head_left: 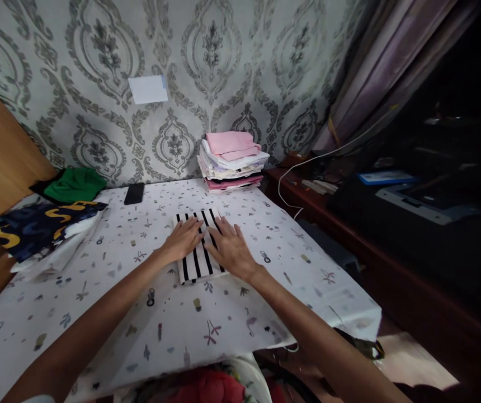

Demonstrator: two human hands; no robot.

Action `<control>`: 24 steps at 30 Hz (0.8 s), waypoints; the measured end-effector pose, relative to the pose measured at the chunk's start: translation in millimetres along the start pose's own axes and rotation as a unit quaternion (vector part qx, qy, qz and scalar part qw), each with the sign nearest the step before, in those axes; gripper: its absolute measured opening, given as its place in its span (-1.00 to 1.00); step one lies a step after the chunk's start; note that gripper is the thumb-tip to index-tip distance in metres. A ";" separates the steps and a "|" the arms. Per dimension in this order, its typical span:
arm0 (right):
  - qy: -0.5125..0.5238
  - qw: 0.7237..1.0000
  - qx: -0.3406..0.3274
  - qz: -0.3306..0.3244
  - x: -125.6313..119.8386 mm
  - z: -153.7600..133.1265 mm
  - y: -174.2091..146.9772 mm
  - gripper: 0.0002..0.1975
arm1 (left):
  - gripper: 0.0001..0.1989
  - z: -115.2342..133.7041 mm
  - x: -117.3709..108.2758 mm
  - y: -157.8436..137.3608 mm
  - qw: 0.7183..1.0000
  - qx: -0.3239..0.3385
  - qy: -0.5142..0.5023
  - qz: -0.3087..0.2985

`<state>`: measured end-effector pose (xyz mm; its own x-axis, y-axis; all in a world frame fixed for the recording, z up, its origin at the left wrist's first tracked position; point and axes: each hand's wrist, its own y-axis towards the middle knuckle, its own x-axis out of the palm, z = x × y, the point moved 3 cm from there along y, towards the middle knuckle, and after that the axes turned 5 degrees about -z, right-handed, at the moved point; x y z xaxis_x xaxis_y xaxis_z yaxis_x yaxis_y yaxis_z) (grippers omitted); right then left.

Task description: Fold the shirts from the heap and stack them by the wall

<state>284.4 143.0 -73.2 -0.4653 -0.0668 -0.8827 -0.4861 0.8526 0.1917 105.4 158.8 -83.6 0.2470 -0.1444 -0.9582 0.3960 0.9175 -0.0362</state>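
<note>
A white cloth with black stripes [201, 263], folded into a flat rectangle, lies near the middle of the covered table. My left hand [184, 238] rests flat on its left part, fingers stretched out. On its right part lies my right hand [232, 249], with the fingers spread. Neither hand grips the cloth; both press on it from above. Part of the stripes is hidden under my hands.
Folded clothes [234, 162] are stacked against the wall. A black phone [134, 193] lies at the back left, near green cloth [76, 183] and a dark patterned garment [47, 224]. A white cable [280, 187] hangs at the right. Red cloth [211, 386] shows below the front edge.
</note>
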 end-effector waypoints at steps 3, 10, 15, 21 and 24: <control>0.034 0.998 0.012 -0.056 16.8 -5.9 -2.1 -0.39 | -0.42 -18.9 3.0 17.8 1.000 -0.001 0.010 -0.010; 0.107 0.992 0.018 -0.059 22.5 1.0 -4.2 -0.35 | -0.42 -63.7 -7.0 49.2 0.996 -0.084 0.003 -0.014; 0.105 0.991 0.023 -0.073 20.8 -0.9 -4.9 -0.33 | -0.43 -31.3 -11.6 64.9 0.999 0.036 0.006 0.010; 0.083 0.994 0.023 -0.074 20.5 -1.9 -4.5 -0.34 | -0.44 -20.0 -4.5 97.6 0.996 0.031 -0.011 -0.078; 0.108 0.991 0.030 -0.072 20.0 0.1 -4.1 -0.45 | -0.44 -23.9 -6.4 91.8 1.000 -0.013 -0.004 -0.015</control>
<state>277.1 138.2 -91.7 -0.5454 -0.2945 -0.7847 -0.5174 0.8549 0.0388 119.0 252.8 -87.6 0.2424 -0.1749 -0.9543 0.3795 0.9223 -0.0727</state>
